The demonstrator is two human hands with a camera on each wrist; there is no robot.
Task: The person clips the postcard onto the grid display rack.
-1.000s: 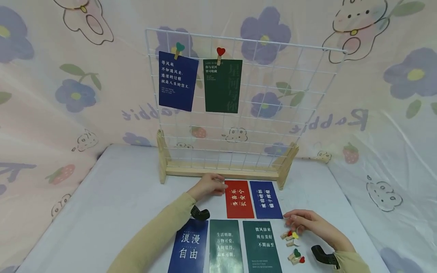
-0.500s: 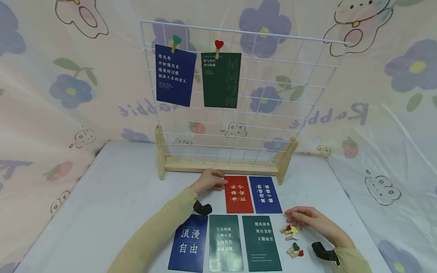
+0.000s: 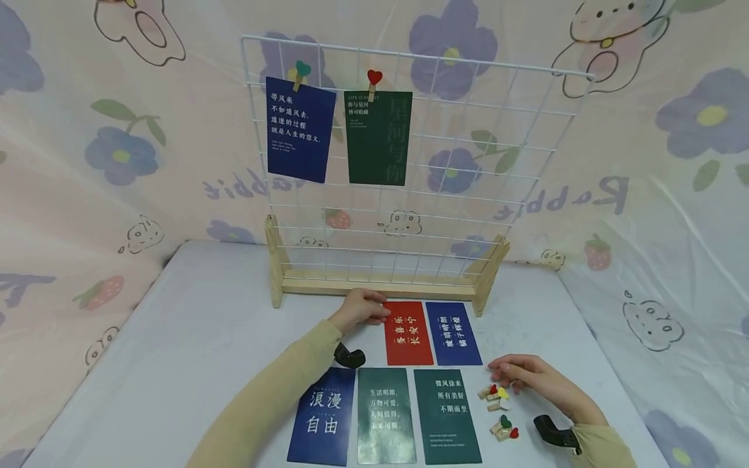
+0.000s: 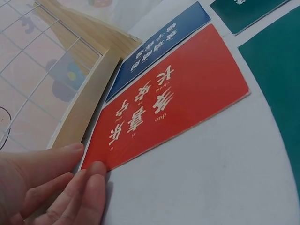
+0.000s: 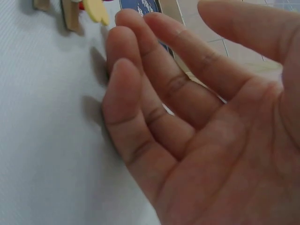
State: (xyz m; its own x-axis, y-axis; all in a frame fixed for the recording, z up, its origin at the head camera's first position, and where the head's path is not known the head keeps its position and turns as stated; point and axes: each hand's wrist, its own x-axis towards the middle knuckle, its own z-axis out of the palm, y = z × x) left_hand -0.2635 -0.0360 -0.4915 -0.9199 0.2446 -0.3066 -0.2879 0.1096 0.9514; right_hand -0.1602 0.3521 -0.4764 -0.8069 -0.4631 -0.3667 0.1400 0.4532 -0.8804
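My left hand [image 3: 361,308] reaches to the near-left corner of a red card [image 3: 408,333] lying flat on the table. In the left wrist view a fingertip touches the edge of the red card [image 4: 173,93], and the thumb lies beside its corner without a visible pinch. My right hand [image 3: 535,380] rests on the table at the right, beside several small wooden clothespins [image 3: 496,396] with coloured hearts. In the right wrist view the right hand [image 5: 187,122] has loosely curved fingers and an empty palm. A blue card [image 3: 454,333] lies right of the red one.
A white wire grid rack [image 3: 468,143] on a wooden base [image 3: 380,287] stands behind. A blue card [image 3: 300,130] and a green card [image 3: 379,138] hang clipped on it. In front lie another blue card [image 3: 322,419] and two green cards [image 3: 386,416], [image 3: 447,416].
The head view has tilted slightly, so everything sits a little higher in the picture. Both hands have stayed almost in place; no card has been lifted.
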